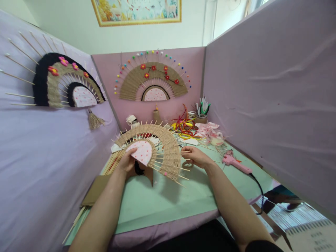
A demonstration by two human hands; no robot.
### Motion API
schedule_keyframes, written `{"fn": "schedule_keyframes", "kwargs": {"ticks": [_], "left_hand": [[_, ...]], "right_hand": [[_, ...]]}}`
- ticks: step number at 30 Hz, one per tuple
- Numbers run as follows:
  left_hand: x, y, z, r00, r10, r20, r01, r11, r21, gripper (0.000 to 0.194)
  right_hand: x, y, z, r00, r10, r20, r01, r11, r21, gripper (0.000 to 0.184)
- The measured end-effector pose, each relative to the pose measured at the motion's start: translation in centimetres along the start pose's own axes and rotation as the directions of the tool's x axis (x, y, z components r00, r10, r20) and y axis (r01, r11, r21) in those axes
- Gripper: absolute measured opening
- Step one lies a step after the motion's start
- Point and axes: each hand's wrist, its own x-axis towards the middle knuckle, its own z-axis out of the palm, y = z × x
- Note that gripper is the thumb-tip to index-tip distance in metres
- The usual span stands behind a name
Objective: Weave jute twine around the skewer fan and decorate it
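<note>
So, fan is at frame centre, tilted, up over the green table. Left hand has it gripped at the pink dotted half-circle: thumb on top, rest of the fingers hidden below. Right hand is at the fan's right edge, fingers curled in, narrow gap, right by the stick tips; can't tell if it pinches one. Tan loop just under those fingers, can't tell if held.

Edges: sticks poke out past the fan's outer rim, lowest one aimed lower right. Table's front edge crosses the bottom centre of frame. Room: green surface runs between the forearms down to that edge, plus a strip right of the right forearm.

Limits: glue gun at right, cord dropping over the table's right edge. Pipe cleaners and pink cloth crowd the back, right of centre. Brown board at lower left, beside the left forearm. Lavender wall fills the right side.
</note>
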Motion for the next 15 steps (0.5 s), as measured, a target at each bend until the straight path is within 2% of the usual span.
{"fn": "schedule_keyframes", "kwargs": {"ticks": [3,7,15], "left_hand": [[-0.21,0.14,-0.15,1.000,-0.024,0.019,0.024,1.000,0.000,0.038],[-0.60,0.16,-0.09,0.998,-0.055,0.000,0.055,0.998,-0.010,0.042],[-0.25,0.07,-0.42,0.997,-0.075,0.019,0.075,0.997,0.011,0.038]], "right_hand": [[-0.34,-0.29,-0.49,0.999,-0.035,0.030,0.036,0.999,-0.034,0.033],[-0.59,-0.48,-1.02,0.995,-0.081,0.063,0.081,0.997,0.001,0.033],[-0.34,-0.49,-1.00,0.989,-0.150,-0.013,0.151,0.985,0.077,0.032]]}}
